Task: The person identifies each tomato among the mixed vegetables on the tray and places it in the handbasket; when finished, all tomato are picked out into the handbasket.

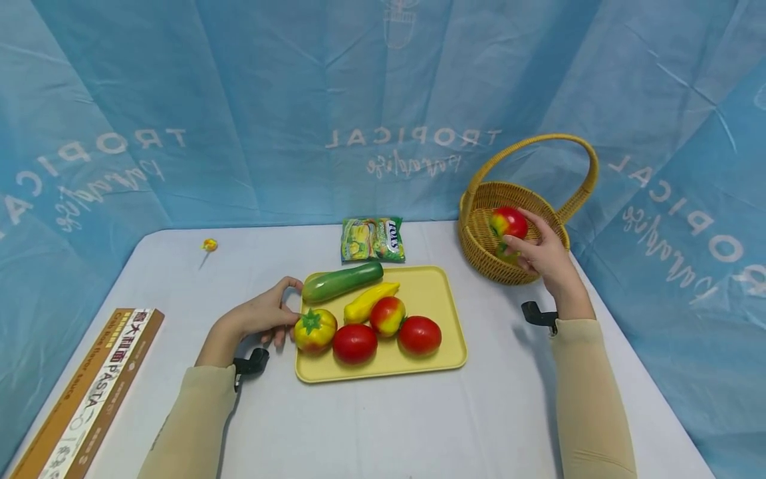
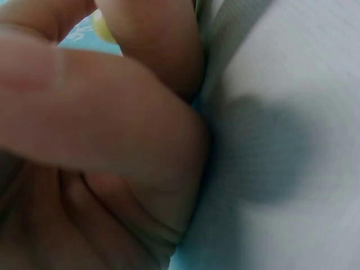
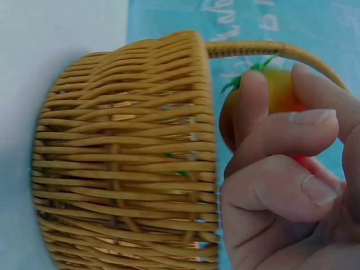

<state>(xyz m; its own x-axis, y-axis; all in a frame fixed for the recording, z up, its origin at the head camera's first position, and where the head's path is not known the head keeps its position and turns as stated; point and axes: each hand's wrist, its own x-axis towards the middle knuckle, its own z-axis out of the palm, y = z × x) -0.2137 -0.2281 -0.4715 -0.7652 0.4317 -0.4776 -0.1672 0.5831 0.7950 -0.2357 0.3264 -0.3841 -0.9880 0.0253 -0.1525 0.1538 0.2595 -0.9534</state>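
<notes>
In the head view my right hand [image 1: 541, 253] holds a red-and-yellow toy fruit [image 1: 510, 221] over the mouth of a wicker basket [image 1: 492, 266]. The right wrist view shows a spiky green top on this fruit [image 3: 281, 87], pinched between fingers and thumb just beyond the rim. A yellow-green piece [image 1: 506, 253] lies inside the basket, partly covered by the hand. My left hand [image 1: 257, 316] rests beside the left edge of a yellow tray [image 1: 383, 374], its fingers loosely bent. One fingertip meets a yellow toy fruit with a green star-shaped top [image 1: 315, 330].
On the tray lie a green cucumber [image 1: 341, 282], a yellow squash [image 1: 368, 303], a red-and-yellow fruit [image 1: 387, 315] and two red tomatoes [image 1: 355, 344]. Behind it is a green snack packet [image 1: 372, 239]. A pasta box [image 1: 90, 392] and a small yellow flower [image 1: 209, 245] lie left.
</notes>
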